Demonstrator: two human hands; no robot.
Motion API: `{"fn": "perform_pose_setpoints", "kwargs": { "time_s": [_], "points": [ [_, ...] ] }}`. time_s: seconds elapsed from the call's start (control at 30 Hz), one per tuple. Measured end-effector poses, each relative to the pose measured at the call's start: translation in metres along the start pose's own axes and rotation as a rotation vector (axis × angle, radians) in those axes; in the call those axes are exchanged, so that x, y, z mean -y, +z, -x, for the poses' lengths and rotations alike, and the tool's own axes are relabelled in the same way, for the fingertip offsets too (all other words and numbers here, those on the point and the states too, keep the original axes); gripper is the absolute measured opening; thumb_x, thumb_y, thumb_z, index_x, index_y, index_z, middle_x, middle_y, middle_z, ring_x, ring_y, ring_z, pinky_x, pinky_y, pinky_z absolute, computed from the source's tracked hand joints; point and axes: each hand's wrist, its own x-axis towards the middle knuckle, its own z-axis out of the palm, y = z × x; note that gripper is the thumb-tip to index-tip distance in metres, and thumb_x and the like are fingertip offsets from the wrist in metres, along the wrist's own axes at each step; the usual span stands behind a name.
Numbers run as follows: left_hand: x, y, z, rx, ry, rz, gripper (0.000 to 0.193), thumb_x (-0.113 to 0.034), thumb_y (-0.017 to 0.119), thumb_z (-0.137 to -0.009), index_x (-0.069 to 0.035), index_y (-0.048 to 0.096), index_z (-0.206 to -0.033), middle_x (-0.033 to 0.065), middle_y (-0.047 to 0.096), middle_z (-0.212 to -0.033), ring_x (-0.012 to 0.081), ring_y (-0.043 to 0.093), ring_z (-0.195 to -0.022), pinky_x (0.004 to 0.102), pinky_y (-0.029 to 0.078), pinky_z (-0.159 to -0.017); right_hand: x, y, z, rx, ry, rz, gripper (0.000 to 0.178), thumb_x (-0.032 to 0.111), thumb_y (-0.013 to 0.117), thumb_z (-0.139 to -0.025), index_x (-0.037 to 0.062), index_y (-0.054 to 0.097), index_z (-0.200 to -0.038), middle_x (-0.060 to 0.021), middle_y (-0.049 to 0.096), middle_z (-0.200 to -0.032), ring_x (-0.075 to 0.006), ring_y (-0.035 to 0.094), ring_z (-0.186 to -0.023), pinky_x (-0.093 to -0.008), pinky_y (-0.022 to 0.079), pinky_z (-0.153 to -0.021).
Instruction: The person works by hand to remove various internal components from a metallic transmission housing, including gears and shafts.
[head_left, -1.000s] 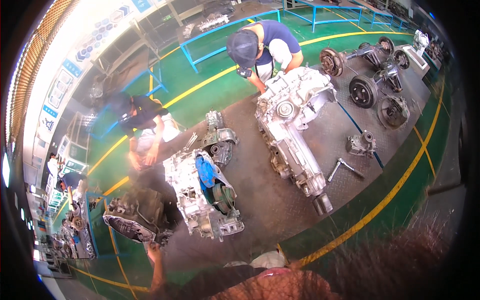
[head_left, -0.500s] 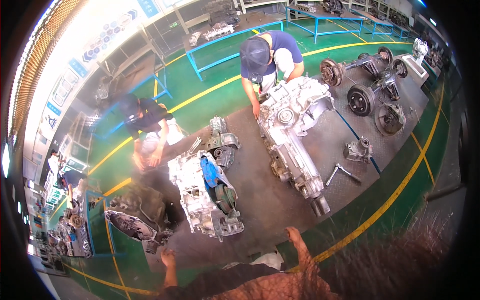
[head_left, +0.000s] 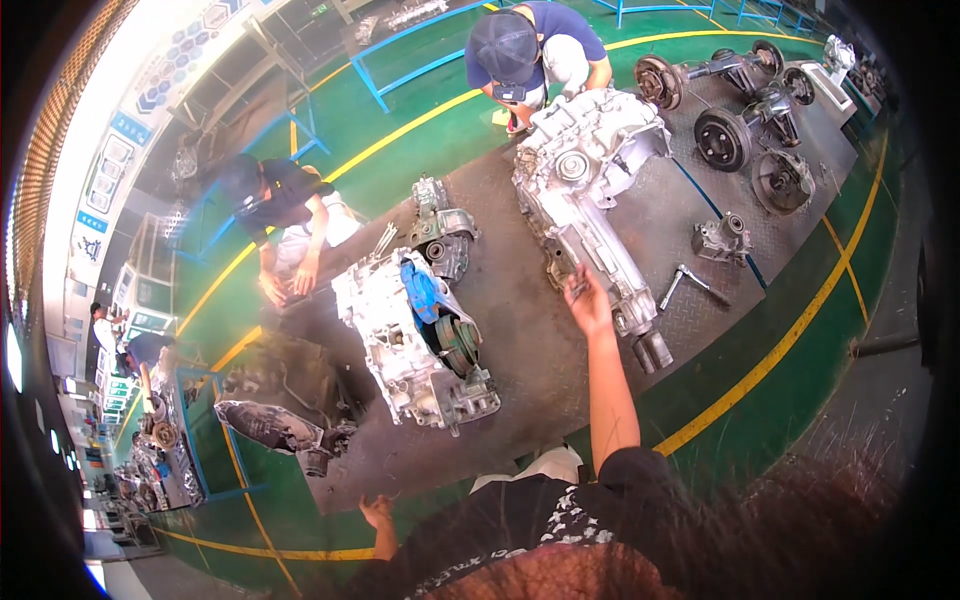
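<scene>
My right hand (head_left: pixel 590 303) reaches over the bench to the near side of a long silver gearbox (head_left: pixel 597 235). Its fingers are apart and loosely bent, with nothing seen in them; whether they touch the casing I cannot tell. My left hand (head_left: pixel 377 513), low by the bench's near edge, has its fingers spread and holds nothing. Between the two hands, farther in, lies a silver transmission housing (head_left: pixel 385 345) with a blue cloth (head_left: pixel 421 292) on it. Behind that housing sits a smaller grey gear unit (head_left: pixel 443 238).
A dark bell-shaped housing (head_left: pixel 268 424) lies at the left. A ratchet wrench (head_left: pixel 690 288) and a small metal casing (head_left: pixel 722 240) are right of the gearbox. Axles with wheel hubs (head_left: pixel 722 140) stand far right. Two people (head_left: pixel 540 50) (head_left: pixel 290 220) are across the metal-topped bench (head_left: pixel 500 410).
My right hand has moved forward from the near edge to the gearbox. My left hand has shifted slightly right. The view has tilted downward, and the far person's arm has drawn back.
</scene>
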Motion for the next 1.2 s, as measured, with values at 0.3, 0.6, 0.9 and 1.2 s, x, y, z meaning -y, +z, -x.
{"fn": "perform_pose_setpoints", "kwargs": {
  "time_s": [0.3,0.6,0.9,1.2],
  "points": [
    [0.027,-0.031,0.024,-0.055,-0.007,-0.095,0.066,0.000,0.068,-0.090,-0.013,0.035,-0.146,0.0139,0.069,-0.088,0.0233,0.067,-0.073,0.0387,0.060,-0.067,0.057,-0.002,-0.062,-0.116,-0.175,-0.041,0.036,0.032,0.049,-0.103,0.0068,0.058,-0.127,0.0072,0.045,-0.074,-0.0109,0.040,-0.062,-0.0284,0.033,-0.059],
    [0.030,-0.037,0.030,-0.006,-0.182,0.146,0.069,0.005,0.065,-0.089,-0.015,0.033,-0.147,0.0155,0.067,-0.091,0.0254,0.067,-0.072,0.0405,0.060,-0.065,0.052,-0.019,-0.061,-0.088,-0.175,0.070,0.040,0.031,0.041,-0.107,0.0102,0.055,-0.138,0.0066,0.044,-0.074,-0.0107,0.038,-0.061,-0.0273,0.031,-0.057],
    [0.024,-0.053,0.031,0.057,-0.379,0.269,0.071,0.009,0.063,-0.089,-0.019,0.034,-0.148,0.0165,0.066,-0.093,0.0271,0.068,-0.074,0.0420,0.060,-0.064,0.056,-0.027,-0.055,-0.107,-0.136,0.129,0.043,0.035,0.039,-0.107,0.0141,0.053,-0.142,0.0057,0.047,-0.079,-0.0120,0.039,-0.062,-0.0284,0.032,-0.055],
    [0.025,-0.036,0.030,0.105,-0.520,0.413,0.068,0.008,0.064,-0.089,-0.019,0.037,-0.145,0.0148,0.068,-0.088,0.0243,0.068,-0.067,0.0400,0.059,-0.060,0.072,0.010,-0.052,-0.036,-0.040,0.077,0.038,0.029,0.048,-0.104,0.0124,0.055,-0.138,0.0028,0.059,-0.090,-0.0124,0.045,-0.069,-0.0288,0.035,-0.061]
  ]
}}
